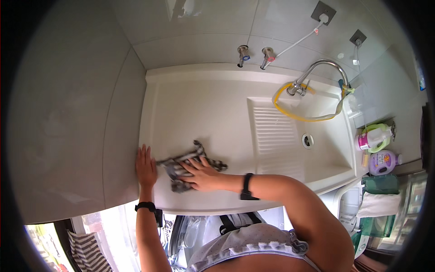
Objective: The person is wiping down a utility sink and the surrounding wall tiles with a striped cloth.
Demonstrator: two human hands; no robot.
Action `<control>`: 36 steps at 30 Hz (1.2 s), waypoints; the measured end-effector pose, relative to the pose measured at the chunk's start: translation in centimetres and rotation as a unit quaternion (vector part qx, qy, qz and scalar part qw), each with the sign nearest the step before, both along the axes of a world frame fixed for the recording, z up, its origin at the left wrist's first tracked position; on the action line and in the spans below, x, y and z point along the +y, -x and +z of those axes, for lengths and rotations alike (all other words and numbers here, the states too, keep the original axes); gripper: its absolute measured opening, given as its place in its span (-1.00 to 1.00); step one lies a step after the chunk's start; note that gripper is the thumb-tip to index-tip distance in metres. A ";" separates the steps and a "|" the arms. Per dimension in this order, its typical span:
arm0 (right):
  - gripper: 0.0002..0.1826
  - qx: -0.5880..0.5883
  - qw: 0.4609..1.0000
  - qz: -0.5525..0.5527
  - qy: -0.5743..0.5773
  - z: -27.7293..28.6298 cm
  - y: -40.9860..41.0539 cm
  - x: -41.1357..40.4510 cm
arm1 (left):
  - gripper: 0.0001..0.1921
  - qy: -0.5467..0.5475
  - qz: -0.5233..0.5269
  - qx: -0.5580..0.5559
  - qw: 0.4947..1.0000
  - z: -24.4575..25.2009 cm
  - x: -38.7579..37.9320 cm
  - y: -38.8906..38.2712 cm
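My right hand [200, 175] lies palm down with fingers spread on a crumpled black-and-white patterned cloth [175, 168], pressing it against the white countertop [204, 112]. The cloth looks blurred, and part of it is hidden beneath the hand. At the counter's left edge, my left hand [146, 166] rests flat beside the grey wall panel [124, 136], its fingers extended and holding nothing. Both wrists wear black bands. To the right, the counter joins a laundry sink [328, 149] with a ribbed washboard slope [275, 131].
A chrome faucet [317, 64] carries a looped yellow-and-clear hose [299, 119]. Two wall valves [243, 52] stand behind the counter. Detergent bottles [382, 163] and a small brush [365, 159] line the sink's right side. Power cords [299, 40] hang from wall outlets [323, 13].
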State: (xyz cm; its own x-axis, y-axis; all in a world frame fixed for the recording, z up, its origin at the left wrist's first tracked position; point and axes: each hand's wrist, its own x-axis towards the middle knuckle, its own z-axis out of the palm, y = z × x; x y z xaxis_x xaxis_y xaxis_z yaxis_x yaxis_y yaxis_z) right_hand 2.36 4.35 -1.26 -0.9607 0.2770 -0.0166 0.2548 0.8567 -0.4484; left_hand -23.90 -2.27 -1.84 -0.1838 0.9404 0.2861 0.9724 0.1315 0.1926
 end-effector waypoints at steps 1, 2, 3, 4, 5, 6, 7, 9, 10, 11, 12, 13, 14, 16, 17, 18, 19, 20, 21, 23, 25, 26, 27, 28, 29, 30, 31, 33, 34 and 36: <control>-0.44 -0.041 0.998 0.038 0.008 0.1 -2.7 0.6 | -0.49 -0.001 0.001 0.010 1.000 -0.1 -0.2 0.2; -0.40 -0.076 0.995 0.067 0.012 0.6 -5.2 1.6 | -0.48 0.000 0.002 0.020 1.000 -0.2 -0.5 0.3; -0.36 -0.067 0.996 0.066 0.000 1.2 -7.3 2.9 | -0.48 -0.005 0.001 0.016 1.000 -0.3 -0.3 0.3; -0.34 -0.062 0.994 0.060 -0.063 1.2 -8.7 4.9 | -0.48 0.004 0.007 0.032 0.999 -0.3 -0.1 0.2; -0.37 -0.017 0.993 0.035 -0.114 0.0 -10.2 7.5 | -0.48 0.013 0.013 0.048 0.999 -0.3 0.1 0.0; -0.40 -0.065 0.993 -0.009 -0.094 0.4 -10.2 10.1 | -0.48 0.014 0.017 0.047 0.999 -0.5 0.0 -0.1; -0.41 -0.083 0.990 -0.061 -0.093 -1.0 -10.7 13.7 | -0.47 0.012 0.011 0.049 0.999 -0.2 0.4 -0.3; -0.35 -0.158 0.961 -0.202 -0.105 -0.7 -9.0 19.4 | -0.47 0.012 0.015 0.054 0.998 -0.5 0.5 -0.1; -0.30 -0.199 0.942 -0.255 -0.089 -0.2 -7.2 21.5 | -0.47 0.010 0.015 0.049 0.999 -0.8 0.3 0.0; -0.31 -0.189 0.926 -0.317 -0.079 -0.7 -5.7 23.4 | -0.46 0.003 0.009 0.040 0.999 -0.9 0.7 -0.2; -0.31 -0.186 0.912 -0.360 -0.064 -0.6 -3.0 24.0 | -0.47 0.002 0.015 0.036 0.999 -0.7 0.2 0.0; -0.30 -0.185 0.894 -0.405 -0.049 -0.4 -0.3 24.4 | -0.47 0.004 0.023 0.040 0.999 -0.5 0.2 -0.1; -0.30 -0.182 0.898 -0.398 -0.048 -0.6 2.6 24.8 | -0.47 0.005 0.021 0.029 0.999 -0.3 0.2 -0.1; -0.29 -0.174 0.858 -0.481 -0.052 -1.2 8.1 25.2 | -0.49 0.009 0.022 0.020 1.000 0.0 0.2 -0.1; -0.29 -0.171 0.860 -0.478 -0.050 -1.4 10.5 25.1 | -0.49 0.010 0.025 0.023 0.999 0.2 0.2 -0.1; -0.28 -0.164 0.870 -0.462 -0.055 -1.3 12.8 25.1 | -0.49 0.010 0.022 0.020 1.000 0.2 0.4 -0.2; -0.27 -0.159 0.880 -0.444 -0.059 -1.1 15.1 24.5 | -0.50 0.013 0.022 0.015 1.000 0.1 0.2 -0.2; -0.29 -0.142 0.896 -0.415 -0.066 -1.0 17.2 23.8 | -0.51 0.020 0.024 0.006 0.999 0.0 0.2 -0.1; -0.30 -0.124 0.911 -0.386 -0.072 -0.8 19.1 23.1 | -0.51 0.023 0.026 0.008 0.999 0.1 0.3 -0.1; -0.34 -0.061 0.939 -0.331 -0.067 -1.3 21.0 22.5 | -0.46 0.045 0.014 0.009 0.999 0.3 1.3 -0.8; -0.36 -0.054 0.959 -0.271 -0.058 -1.0 23.5 18.9 | -0.43 0.050 0.021 -0.004 0.999 0.0 0.5 -0.2; -0.37 -0.048 0.974 -0.213 -0.054 -0.8 23.9 17.0 | -0.38 0.049 0.026 -0.021 0.998 -0.3 0.0 -0.1; -0.37 -0.048 0.974 -0.215 -0.055 -0.8 23.6 16.4 | -0.38 0.049 0.023 -0.021 0.998 -0.7 0.0 -0.1; -0.38 -0.049 0.980 -0.188 -0.040 -0.8 23.0 15.9 | -0.37 0.040 0.028 -0.043 0.998 -1.0 0.0 0.0; -0.40 -0.052 0.985 -0.162 -0.026 -0.8 22.2 15.4 | -0.35 0.030 0.031 -0.065 0.997 -1.4 0.1 -0.1; -0.42 -0.035 0.987 -0.153 -0.045 -1.0 21.2 14.7 | -0.35 0.027 0.023 -0.067 0.997 -1.8 0.4 0.0; -0.42 -0.036 0.986 -0.156 -0.047 -0.7 20.5 13.5 | -0.35 -0.026 0.012 -0.089 0.996 -2.1 0.1 0.4; -0.46 -0.032 0.997 -0.059 -0.039 -0.4 18.8 10.4 | -0.35 -0.079 -0.003 -0.115 0.990 -2.0 -0.6 1.0; -0.48 -0.019 0.998 -0.045 -0.046 -0.5 17.5 8.6 | -0.35 -0.116 -0.032 -0.173 0.978 -1.2 -0.4 1.0; -0.53 0.012 0.997 0.000 -0.082 -1.2 14.7 4.4 | -0.39 -0.158 -0.056 -0.233 0.958 -0.7 -0.5 0.8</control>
State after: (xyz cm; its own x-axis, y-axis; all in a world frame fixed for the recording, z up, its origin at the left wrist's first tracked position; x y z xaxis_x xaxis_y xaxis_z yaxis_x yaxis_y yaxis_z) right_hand -12.32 8.79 -2.43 -0.9602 0.2748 0.0508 0.2465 0.9186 -0.3088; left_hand -24.66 -2.72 -2.50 -0.2650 0.8411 0.4716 0.7752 -0.1050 0.6229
